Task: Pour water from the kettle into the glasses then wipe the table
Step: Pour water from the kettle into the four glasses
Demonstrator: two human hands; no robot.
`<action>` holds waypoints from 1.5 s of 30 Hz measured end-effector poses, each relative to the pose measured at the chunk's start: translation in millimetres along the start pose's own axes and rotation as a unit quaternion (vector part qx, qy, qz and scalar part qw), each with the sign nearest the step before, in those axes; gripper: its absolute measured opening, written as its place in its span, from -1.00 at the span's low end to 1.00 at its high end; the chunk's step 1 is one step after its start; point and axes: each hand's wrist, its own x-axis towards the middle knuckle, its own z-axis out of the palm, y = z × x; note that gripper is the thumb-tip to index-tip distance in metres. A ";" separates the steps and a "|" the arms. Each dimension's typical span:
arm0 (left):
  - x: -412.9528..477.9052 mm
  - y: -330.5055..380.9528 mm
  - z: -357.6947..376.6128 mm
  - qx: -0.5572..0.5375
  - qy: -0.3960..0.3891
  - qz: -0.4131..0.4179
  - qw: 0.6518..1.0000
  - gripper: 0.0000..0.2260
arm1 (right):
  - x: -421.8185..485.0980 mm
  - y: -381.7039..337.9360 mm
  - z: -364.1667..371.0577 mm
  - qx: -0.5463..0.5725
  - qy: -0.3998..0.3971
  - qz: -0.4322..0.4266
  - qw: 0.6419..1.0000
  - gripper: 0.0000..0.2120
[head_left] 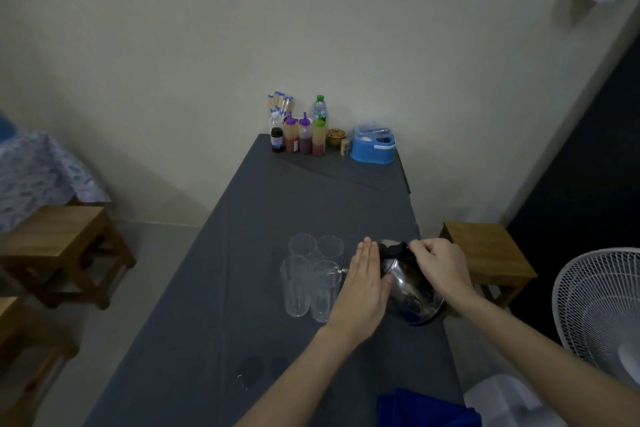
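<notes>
A shiny steel kettle with a black handle is tilted to the left, its spout over the near right glass. My right hand grips the black handle on top. My left hand lies flat against the kettle's left side, fingers straight. Several clear tall glasses stand together on the grey tablecloth: a near left glass and two behind. A blue cloth lies at the table's near edge. Wet dark spots mark the tablecloth in front.
Sauce bottles, a water bottle, chopsticks, a small brown pot and a blue box stand at the table's far end by the wall. Wooden stools sit left and right. A white fan stands near right.
</notes>
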 end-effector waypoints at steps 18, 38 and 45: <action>0.2 0.1 1.2 -0.001 0.013 0.008 1.000 -0.41 | 2.7 -1.7 -4.0 -0.009 -0.011 -0.026 1.000 -0.54; 8.5 4.3 -2.5 0.093 -0.018 0.057 0.994 -0.44 | -10.8 26.9 7.3 0.077 0.033 0.073 0.994 -0.56; 10.4 1.7 -7.2 0.129 -0.019 0.083 0.988 -0.51 | -19.0 29.2 16.1 0.144 0.050 0.107 0.983 -0.58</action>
